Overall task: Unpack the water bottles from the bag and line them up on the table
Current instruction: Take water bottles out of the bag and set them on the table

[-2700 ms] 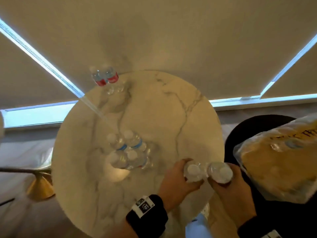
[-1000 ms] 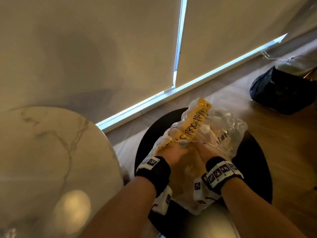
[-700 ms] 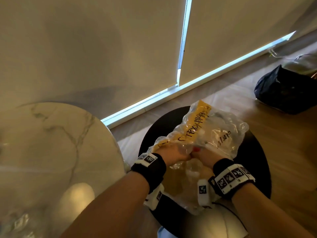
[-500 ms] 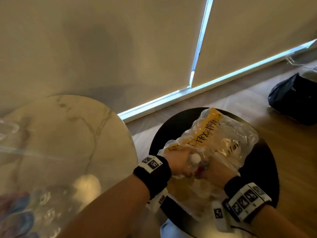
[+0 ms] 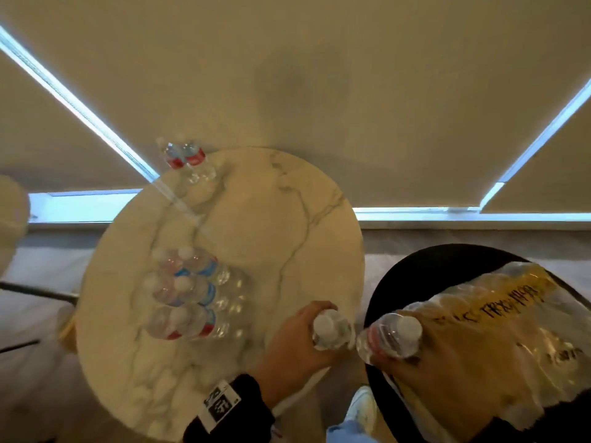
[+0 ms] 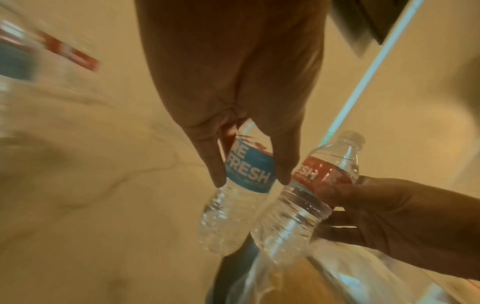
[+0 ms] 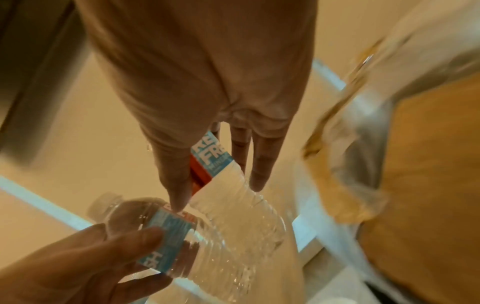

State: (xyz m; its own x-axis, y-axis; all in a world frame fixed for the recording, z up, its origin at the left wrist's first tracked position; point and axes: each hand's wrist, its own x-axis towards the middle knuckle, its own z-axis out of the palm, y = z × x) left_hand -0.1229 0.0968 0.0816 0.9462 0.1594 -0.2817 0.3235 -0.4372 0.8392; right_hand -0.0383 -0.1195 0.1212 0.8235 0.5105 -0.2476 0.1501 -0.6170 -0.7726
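My left hand [image 5: 323, 334] grips a blue-labelled water bottle [image 6: 246, 174] near its top, over the near right edge of the round marble table [image 5: 256, 219]. Right beside it, my right hand [image 5: 393, 350] grips a second bottle [image 5: 388, 338] with a red and blue label, between the table and the clear plastic bag [image 5: 499, 330]. In the wrist views the two bottles hang tilted, their bodies almost touching. Several bottles [image 5: 185, 292] stand clustered left of the table's middle. Two more bottles [image 5: 188, 161] stand at its far edge.
The bag with a yellow strip and black writing lies on a round black stool [image 5: 415, 273] to the right of the table. Beige roller blinds [image 5: 319, 75] hang behind the table. A brass lamp base and a thin rod show at the left.
Both hands were inside the bag on the black stool. Each has since come out holding a bottle and moved left toward the marble table, and my view has swung back to it.
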